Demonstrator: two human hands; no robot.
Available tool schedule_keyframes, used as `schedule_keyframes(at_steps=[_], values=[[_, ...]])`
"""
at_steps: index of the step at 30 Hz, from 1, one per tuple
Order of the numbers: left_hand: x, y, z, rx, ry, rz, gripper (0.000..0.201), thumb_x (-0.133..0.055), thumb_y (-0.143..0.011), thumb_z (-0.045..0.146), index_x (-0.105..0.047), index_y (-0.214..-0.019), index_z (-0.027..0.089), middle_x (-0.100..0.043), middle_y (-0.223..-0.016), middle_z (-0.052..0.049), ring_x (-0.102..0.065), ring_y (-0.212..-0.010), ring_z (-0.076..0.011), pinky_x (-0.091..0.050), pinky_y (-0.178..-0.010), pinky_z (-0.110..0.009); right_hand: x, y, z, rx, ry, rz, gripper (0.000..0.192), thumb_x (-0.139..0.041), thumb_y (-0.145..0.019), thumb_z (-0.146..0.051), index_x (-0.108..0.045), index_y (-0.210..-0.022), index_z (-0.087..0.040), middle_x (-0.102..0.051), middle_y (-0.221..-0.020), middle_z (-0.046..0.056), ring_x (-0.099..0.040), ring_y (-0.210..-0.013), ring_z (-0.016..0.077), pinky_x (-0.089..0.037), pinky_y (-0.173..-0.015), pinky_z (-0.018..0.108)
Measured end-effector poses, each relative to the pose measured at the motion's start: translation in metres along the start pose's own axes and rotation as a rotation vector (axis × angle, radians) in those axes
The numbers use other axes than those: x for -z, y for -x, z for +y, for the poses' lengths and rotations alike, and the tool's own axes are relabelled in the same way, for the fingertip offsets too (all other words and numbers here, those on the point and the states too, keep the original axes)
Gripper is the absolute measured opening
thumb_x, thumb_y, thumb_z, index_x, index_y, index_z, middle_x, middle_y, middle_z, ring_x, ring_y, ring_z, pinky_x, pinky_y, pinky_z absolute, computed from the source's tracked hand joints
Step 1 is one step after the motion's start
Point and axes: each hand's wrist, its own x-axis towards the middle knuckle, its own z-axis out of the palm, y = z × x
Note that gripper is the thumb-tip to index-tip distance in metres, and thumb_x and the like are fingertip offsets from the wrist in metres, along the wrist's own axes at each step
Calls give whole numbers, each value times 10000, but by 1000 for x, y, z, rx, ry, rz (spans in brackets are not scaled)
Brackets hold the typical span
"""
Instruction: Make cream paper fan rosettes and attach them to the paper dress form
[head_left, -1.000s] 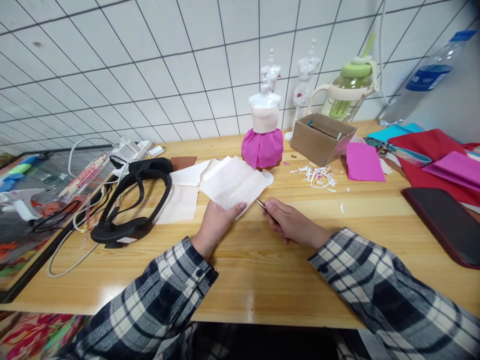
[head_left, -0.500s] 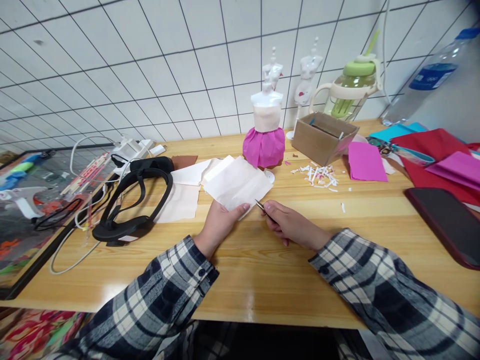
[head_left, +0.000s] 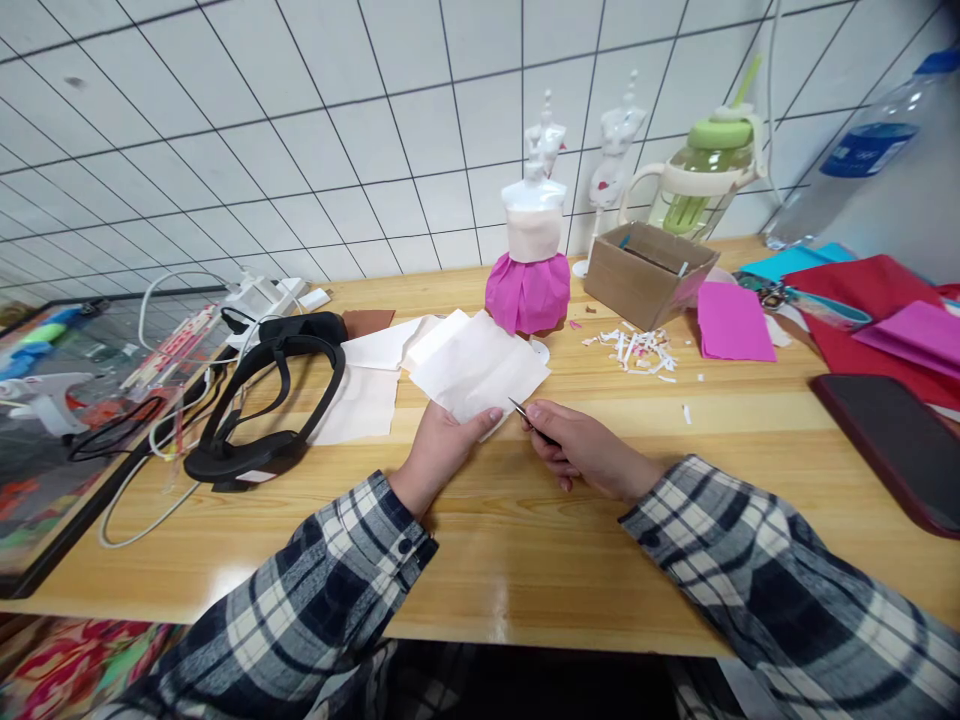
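Observation:
Between the thumb and fingers of my left hand (head_left: 444, 440) is a thin sheet of off-white paper (head_left: 484, 365), held by its near edge and tilted up. My right hand (head_left: 581, 440) is closed around what looks like a small pair of scissors (head_left: 523, 412). Only their slim metal tips show, pointing left at the paper's near right corner; the handles are hidden in my palm. Just behind the paper stands a white dress-form figure (head_left: 534, 205) with a pale band round its chest and a gathered magenta skirt (head_left: 529, 292).
White paper scraps (head_left: 641, 350) lie before a cardboard box (head_left: 649, 275). Magenta paper (head_left: 735, 322), red sheets (head_left: 847, 310) and a phone (head_left: 892, 450) are to the right. A black headset (head_left: 270, 400), pale sheets (head_left: 360, 405) and cables lie left. A second figure (head_left: 616, 150) and green-lidded jug (head_left: 697, 185) stand behind.
The paper's right corner has shifted slightly to the right, near the scissor tips. My hands have barely moved.

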Motion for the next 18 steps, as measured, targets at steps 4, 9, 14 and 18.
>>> schedule_keyframes(at_steps=[4, 9, 14, 18], values=[[1, 0, -1, -9, 6, -10, 597, -802, -731, 338, -599, -1260, 151, -638, -1325, -127, -590, -1232, -295, -408, -1115, -443, -1, 0, -1, -16, -5, 3, 249, -376, -962, -463, -396, -853, -239, -325, -555, -109, -254, -378, 57, -362, -339, 175], [1, 0, -2, -1, 7, -14, 623, -789, -747, 334, -573, -1303, 154, -623, -1345, -129, -585, -1239, -295, -399, -1121, -450, -1, 0, 0, 3, -30, -3, 256, -395, -956, -480, -397, -861, -242, -332, -559, -111, -246, -384, 57, -405, -338, 188], [2, 0, -3, 10, -17, -1, 637, -790, -744, 347, -573, -1307, 143, -623, -1345, -135, -579, -1243, -302, -390, -1127, -456, -1, 0, 0, 24, -15, 10, 263, -418, -947, -483, -394, -849, -240, -337, -557, -109, -250, -390, 59, -417, -328, 189], [3, -1, -4, 7, -15, -9, 644, -787, -750, 334, -562, -1325, 148, -617, -1354, -131, -574, -1249, -304, -383, -1133, -467, -1, 0, 0, 29, -22, -1, 272, -427, -938, -492, -394, -842, -240, -334, -555, -110, -244, -389, 58, -426, -333, 193]])
